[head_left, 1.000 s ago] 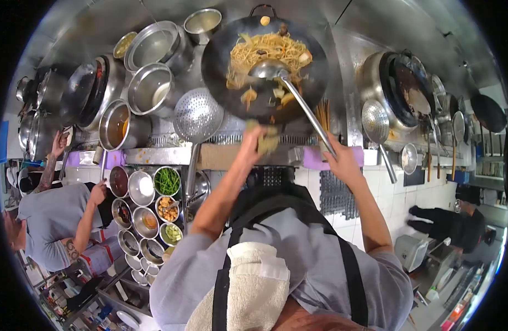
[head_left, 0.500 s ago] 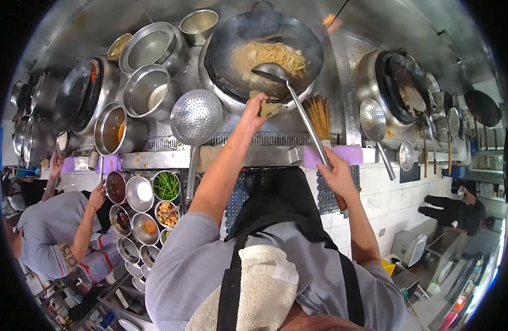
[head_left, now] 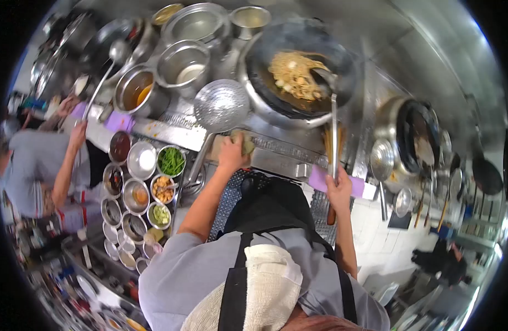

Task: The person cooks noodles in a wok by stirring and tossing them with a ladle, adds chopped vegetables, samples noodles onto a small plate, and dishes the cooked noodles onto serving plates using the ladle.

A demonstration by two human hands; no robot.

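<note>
My right hand (head_left: 339,187) is closed round the long handle of a metal ladle (head_left: 334,132). The ladle's bowl rests in the black wok (head_left: 345,69), at the right side of a heap of noodles (head_left: 292,74). My left hand (head_left: 233,153) is closed on a folded greenish cloth (head_left: 247,143), low at the counter's front ledge and apart from the wok. Just above this hand lies a round perforated strainer (head_left: 222,105). Bamboo bristles of a brush (head_left: 327,140) show partly behind the ladle handle.
Metal pots (head_left: 182,69) stand left of the wok. Small bowls hold chopped greens (head_left: 171,161), yellowish pieces (head_left: 163,188) and sauces at my left. A co-worker (head_left: 33,165) there holds another ladle (head_left: 99,88). Another wok station (head_left: 395,124) and strainer (head_left: 381,157) are at right.
My left hand has left the wok's near rim and come back to the ledge with the cloth. The ladle bowl has shifted to the noodles' right side. The view has turned; the co-worker's ladle is raised.
</note>
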